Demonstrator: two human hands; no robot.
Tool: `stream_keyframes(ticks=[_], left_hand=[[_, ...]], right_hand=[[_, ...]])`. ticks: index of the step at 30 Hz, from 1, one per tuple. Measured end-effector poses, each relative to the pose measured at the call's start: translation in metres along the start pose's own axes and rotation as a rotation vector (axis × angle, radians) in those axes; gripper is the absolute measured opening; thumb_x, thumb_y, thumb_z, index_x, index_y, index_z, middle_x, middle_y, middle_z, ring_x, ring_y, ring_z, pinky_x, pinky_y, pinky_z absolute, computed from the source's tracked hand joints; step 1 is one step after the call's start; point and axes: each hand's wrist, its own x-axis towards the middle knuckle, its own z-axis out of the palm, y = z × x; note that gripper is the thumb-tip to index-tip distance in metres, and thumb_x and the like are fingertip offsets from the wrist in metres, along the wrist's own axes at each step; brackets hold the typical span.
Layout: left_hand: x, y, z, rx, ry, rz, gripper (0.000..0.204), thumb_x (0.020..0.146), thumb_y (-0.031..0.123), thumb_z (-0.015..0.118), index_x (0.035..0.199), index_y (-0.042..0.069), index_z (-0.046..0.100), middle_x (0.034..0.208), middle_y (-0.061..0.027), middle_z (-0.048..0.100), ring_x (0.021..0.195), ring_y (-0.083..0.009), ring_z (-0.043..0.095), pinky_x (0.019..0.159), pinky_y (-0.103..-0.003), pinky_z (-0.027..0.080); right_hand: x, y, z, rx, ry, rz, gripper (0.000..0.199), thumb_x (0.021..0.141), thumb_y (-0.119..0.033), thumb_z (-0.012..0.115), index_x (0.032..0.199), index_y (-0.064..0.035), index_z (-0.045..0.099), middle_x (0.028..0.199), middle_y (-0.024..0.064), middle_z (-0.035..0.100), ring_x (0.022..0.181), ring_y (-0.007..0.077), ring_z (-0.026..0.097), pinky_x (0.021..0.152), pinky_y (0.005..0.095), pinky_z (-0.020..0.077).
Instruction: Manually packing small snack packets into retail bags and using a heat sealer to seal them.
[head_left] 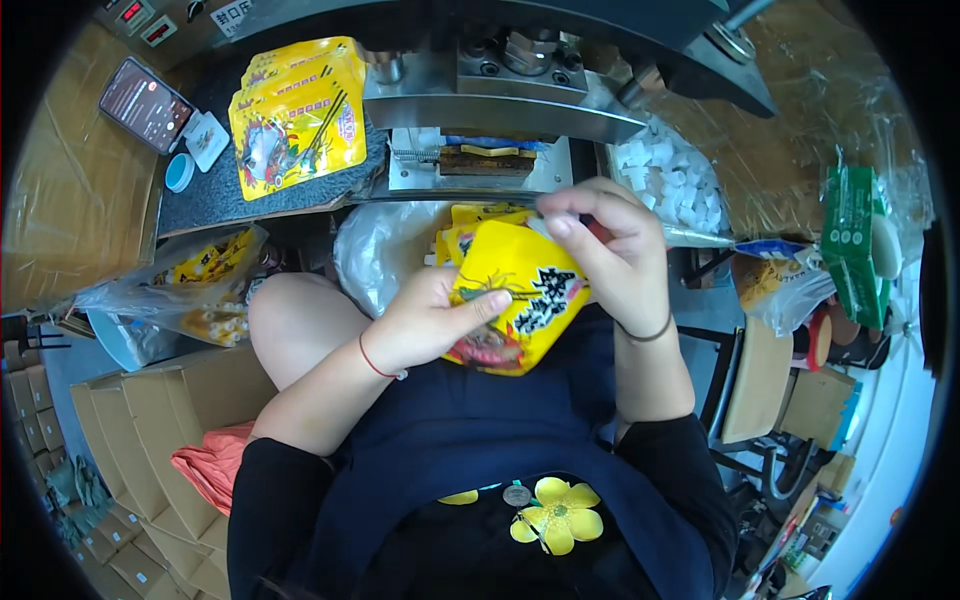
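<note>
- Your left hand [420, 312] is clamped on the yellow pouch [530, 325] at its left side, thumb flat across the printed front, the other fingers hidden behind
- Your right hand [622, 238] is at the pouch's upper right, thumb and forefinger drawn close together; you cannot tell from this view whether they grip the pouch edge or a small pale piece [538, 228] beside it
- Your hands are apart, with the pouch between them, above your lap
- Note the main relation: the pouch leans, its long axis appearing to run from the far right, by your right fingertips, to the near left, below your left thumb
- By this lie, the left hand governs the body of the pouch and the right hand is nearer its far edge
- Just beyond the held pouch, more yellow pouches show beside a clear plastic bag [375, 255]
- Beyond your right hand, to the right, lies a heap of small white packets [672, 180]
- Farther forward is the metal press [500, 115]; to its left, a fanned stack of pouches [300, 125] rests on the dark bench [205, 208]
</note>
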Motion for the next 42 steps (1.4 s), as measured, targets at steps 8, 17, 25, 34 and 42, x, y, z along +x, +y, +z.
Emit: stream_keyframes(ticks=[8,17,25,34,42], left_hand=[[0.016,-0.027,0.002,0.222,-0.017,-0.017,0.036,0.093,0.032,0.074,0.109,-0.001,0.073,0.096,-0.0059,0.076,0.088,-0.0087,0.068,0.082,-0.027,0.053],[0.013,-0.017,0.005,0.018,-0.099,-0.113,0.039,0.098,0.025,0.069,0.128,0.0,0.064,0.119,-0.0067,0.071,0.107,-0.0117,0.065,0.096,-0.03,0.051],[0.034,0.007,-0.023,-0.313,0.028,-0.069,0.039,0.091,-0.004,0.064,0.129,-0.004,0.06,0.122,-0.0117,0.069,0.107,-0.0185,0.069,0.097,-0.034,0.053],[0.049,0.011,-0.064,0.164,0.448,0.309,0.056,0.096,0.014,0.067,0.143,-0.002,0.039,0.122,-0.0174,0.065,0.106,-0.0248,0.067,0.095,-0.037,0.052],[-0.017,0.032,-0.129,1.904,0.654,0.431,0.062,0.091,0.031,0.069,0.142,0.002,0.048,0.142,-0.0262,0.05,0.134,-0.0452,0.046,0.11,-0.052,0.037]], right_hand=[[-0.014,0.013,-0.015,0.379,0.132,0.183,0.013,0.091,-0.008,0.072,0.1,0.0029,0.072,0.101,0.0098,0.073,0.088,0.0142,0.068,0.081,0.0265,0.0534],[-0.007,0.015,-0.025,-0.057,-0.211,0.122,0.02,0.094,-0.014,0.068,0.106,0.0017,0.071,0.094,0.0113,0.073,0.081,0.0156,0.067,0.073,0.0267,0.0513],[-0.007,0.06,-0.096,-0.91,-0.017,0.247,0.03,0.089,-0.014,0.069,0.117,-0.0063,0.063,0.095,0.0169,0.068,0.079,0.0342,0.068,0.07,0.0405,0.0524],[-0.004,0.067,-0.116,-0.753,-0.205,0.183,0.028,0.085,-0.006,0.071,0.111,-0.0015,0.062,0.093,0.0147,0.064,0.08,0.0274,0.065,0.07,0.036,0.0509],[-0.024,0.052,-0.112,-0.614,-0.152,0.209,0.016,0.094,-0.001,0.056,0.109,0.0003,0.061,0.096,0.0167,0.061,0.088,0.0285,0.061,0.081,0.0349,0.0476]])
